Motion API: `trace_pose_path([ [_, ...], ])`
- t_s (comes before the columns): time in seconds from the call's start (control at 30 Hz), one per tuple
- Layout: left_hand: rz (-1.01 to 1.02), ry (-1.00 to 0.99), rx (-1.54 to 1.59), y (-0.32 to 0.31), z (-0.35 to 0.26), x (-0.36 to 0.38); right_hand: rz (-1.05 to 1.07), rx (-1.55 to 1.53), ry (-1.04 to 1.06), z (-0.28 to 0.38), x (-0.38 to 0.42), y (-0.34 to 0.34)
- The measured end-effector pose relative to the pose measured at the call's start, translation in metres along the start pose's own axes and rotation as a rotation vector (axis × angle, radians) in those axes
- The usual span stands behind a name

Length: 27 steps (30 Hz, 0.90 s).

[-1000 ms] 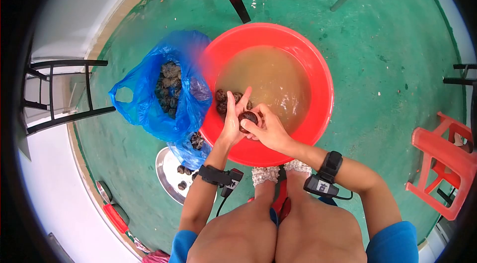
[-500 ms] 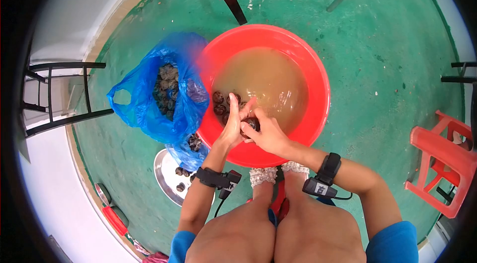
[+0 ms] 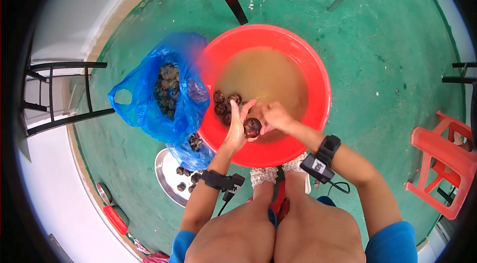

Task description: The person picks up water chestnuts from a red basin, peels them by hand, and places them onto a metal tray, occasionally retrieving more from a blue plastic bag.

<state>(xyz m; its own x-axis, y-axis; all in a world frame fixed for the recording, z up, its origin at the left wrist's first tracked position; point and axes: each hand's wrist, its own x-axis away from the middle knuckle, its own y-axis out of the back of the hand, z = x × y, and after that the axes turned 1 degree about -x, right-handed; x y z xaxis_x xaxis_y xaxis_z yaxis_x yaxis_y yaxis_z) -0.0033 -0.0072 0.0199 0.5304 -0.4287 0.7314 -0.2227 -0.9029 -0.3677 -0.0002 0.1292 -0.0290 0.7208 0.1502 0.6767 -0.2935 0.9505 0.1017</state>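
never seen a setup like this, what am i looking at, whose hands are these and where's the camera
There's no machine: these are a person's own bare left hand and right hand. One head-worn camera looks down past the knees. Black straps with small boxes circle the forearms. The left hand holds a dark round piece, perhaps a shell; the right, beside it, is blurred. Below is a red basin of cloudy water, with similar pieces inside. On the green floor are a filled blue bag and a silvery dish.
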Motion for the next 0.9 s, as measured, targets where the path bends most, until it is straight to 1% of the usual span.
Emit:
trace_pose_path([
  [0.03, 0.079, -0.003, -0.006, 0.006, -0.003, 0.003, -0.109, 0.367, 0.003, -0.003, -0.007, 0.009],
  [0.07, 0.157, 0.004, 0.071, 0.014, -0.003, 0.003, -0.137, 0.568, -0.056, -0.007, -0.012, 0.019],
  [0.1, 0.154, 0.002, 0.070, 0.017, 0.000, 0.000, -0.168, 0.769, -0.115, -0.012, -0.015, 0.027],
  [0.13, 0.089, 0.004, 0.143, 0.017, 0.004, -0.003, -0.168, 0.769, -0.113, -0.019, -0.016, 0.032],
  [0.2, -0.017, -0.015, 0.248, 0.023, 0.011, -0.007, -0.086, 0.917, -0.196, -0.031, -0.020, 0.037],
  [0.23, -0.015, -0.014, 0.247, 0.028, 0.017, -0.011, -0.088, 0.916, -0.197, -0.038, -0.026, 0.034],
  [0.3, -0.199, 0.092, 0.328, 0.037, 0.029, -0.023, 0.179, 0.163, -0.328, -0.055, -0.042, 0.019],
  [0.33, -0.196, 0.092, 0.327, 0.043, 0.034, -0.028, 0.305, -0.217, -0.379, -0.059, -0.046, 0.011],
  [0.37, -0.228, 0.152, 0.373, 0.050, 0.039, -0.032, 0.429, -0.601, -0.421, -0.063, -0.050, 0.003],
  [0.4, -0.263, 0.213, 0.419, 0.054, 0.041, -0.033, 0.502, -0.626, -0.300, -0.041, -0.034, 0.001],
  [0.43, -0.263, 0.214, 0.419, 0.055, 0.040, -0.032, 0.574, -0.649, -0.178, -0.011, -0.013, -0.002],
  [0.5, -0.305, 0.315, 0.447, 0.054, 0.040, -0.030, 0.505, -0.273, -0.031, 0.006, 0.003, -0.015],
  [0.53, -0.301, 0.318, 0.446, 0.052, 0.040, -0.030, 0.445, 0.030, 0.136, 0.014, 0.010, -0.015],
  [0.57, -0.255, 0.335, 0.460, 0.050, 0.038, -0.030, 0.275, 0.165, 0.348, -0.003, 0.008, -0.024],
  [0.63, -0.171, 0.364, 0.489, 0.048, 0.037, -0.029, -0.010, 0.398, 0.298, 0.009, 0.022, -0.019],
  [0.67, -0.107, 0.328, 0.424, 0.048, 0.038, -0.028, -0.009, 0.397, 0.297, 0.009, 0.025, -0.018],
  [0.7, -0.107, 0.327, 0.425, 0.036, 0.033, -0.023, -0.167, 0.442, 0.521, 0.007, 0.028, -0.016],
  [0.73, -0.075, 0.266, 0.363, 0.016, 0.022, -0.014, -0.327, 0.481, 0.744, 0.005, 0.030, -0.012],
  [0.77, -0.044, 0.206, 0.300, 0.006, 0.016, -0.010, -0.328, 0.481, 0.744, 0.003, 0.031, -0.010],
  [0.8, 0.023, 0.208, 0.189, 0.011, 0.018, -0.012, -0.207, 0.394, 0.676, 0.001, 0.031, -0.007],
  [0.83, 0.025, 0.210, 0.187, 0.014, 0.020, -0.012, -0.089, 0.308, 0.605, -0.001, 0.032, -0.004],
  [0.87, 0.120, 0.204, 0.112, 0.016, 0.021, -0.011, -0.066, 0.275, 0.529, -0.002, 0.029, 0.001],
  [0.9, 0.214, 0.197, 0.037, 0.013, 0.016, -0.008, -0.068, 0.275, 0.530, 0.000, 0.033, 0.003],
])
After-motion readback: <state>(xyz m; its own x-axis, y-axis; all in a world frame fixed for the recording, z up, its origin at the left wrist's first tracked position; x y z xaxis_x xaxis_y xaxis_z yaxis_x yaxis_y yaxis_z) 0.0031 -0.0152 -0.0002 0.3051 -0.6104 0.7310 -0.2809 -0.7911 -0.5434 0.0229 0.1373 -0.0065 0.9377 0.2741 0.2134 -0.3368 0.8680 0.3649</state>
